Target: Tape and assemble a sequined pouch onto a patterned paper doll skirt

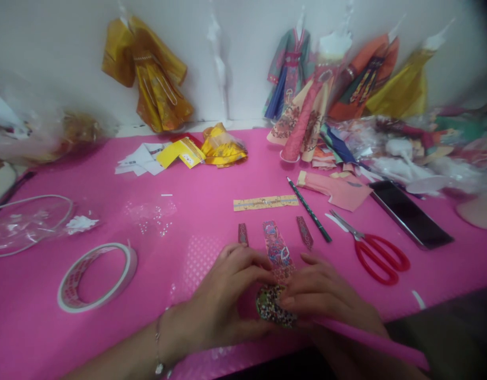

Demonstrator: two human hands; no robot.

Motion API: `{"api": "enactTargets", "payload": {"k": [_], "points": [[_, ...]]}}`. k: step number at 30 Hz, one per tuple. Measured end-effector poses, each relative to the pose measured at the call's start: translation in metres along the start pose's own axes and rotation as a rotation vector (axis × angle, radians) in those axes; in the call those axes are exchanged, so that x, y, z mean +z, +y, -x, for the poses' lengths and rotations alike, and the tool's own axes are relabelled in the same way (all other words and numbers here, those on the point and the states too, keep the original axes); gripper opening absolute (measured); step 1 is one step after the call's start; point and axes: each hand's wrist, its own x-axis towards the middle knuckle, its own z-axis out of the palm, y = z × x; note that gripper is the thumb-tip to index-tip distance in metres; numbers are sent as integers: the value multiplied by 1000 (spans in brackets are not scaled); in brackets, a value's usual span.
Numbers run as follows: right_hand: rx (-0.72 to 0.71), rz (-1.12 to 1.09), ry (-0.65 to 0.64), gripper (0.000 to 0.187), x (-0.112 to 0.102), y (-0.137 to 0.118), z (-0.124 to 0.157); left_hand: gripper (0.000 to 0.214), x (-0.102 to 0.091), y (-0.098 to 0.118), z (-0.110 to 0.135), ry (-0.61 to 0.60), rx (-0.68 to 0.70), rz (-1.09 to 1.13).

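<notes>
I see both hands close together at the table's near edge, over a small beaded round (275, 305) crowded with coloured bits; whether it is a dish of them or a covered piece, I can't tell. The left hand (237, 293) is half curled and has hold of it, thumb at the near rim, fingers at the far. The right hand (326, 295) is loosely bent, fingertips on the round's right side; I can't tell if they pinch anything. By my judgement, small-bead handling is in hand, and it calls for a steady left grip and light right fingertips. At the left, a clear plastic bag (29, 229) has white bits (82, 224) at its right end. Far right, crumpled clear bags (366, 134) hold pale and coloured pieces.
</notes>
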Motion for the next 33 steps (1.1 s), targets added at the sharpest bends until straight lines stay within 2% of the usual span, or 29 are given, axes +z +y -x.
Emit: {"api": "enactTargets", "payload": {"k": [7, 27, 33], "points": [[-55, 12, 20, 14, 8, 4, 2, 46, 2, 0, 0, 8, -6, 17], [-93, 49, -51, 17, 6, 7, 2, 46, 2, 0, 0, -4, -14, 26], [-102, 33, -29, 15, 7, 7, 2, 44, 2, 1, -1, -10, -18, 27]]}}
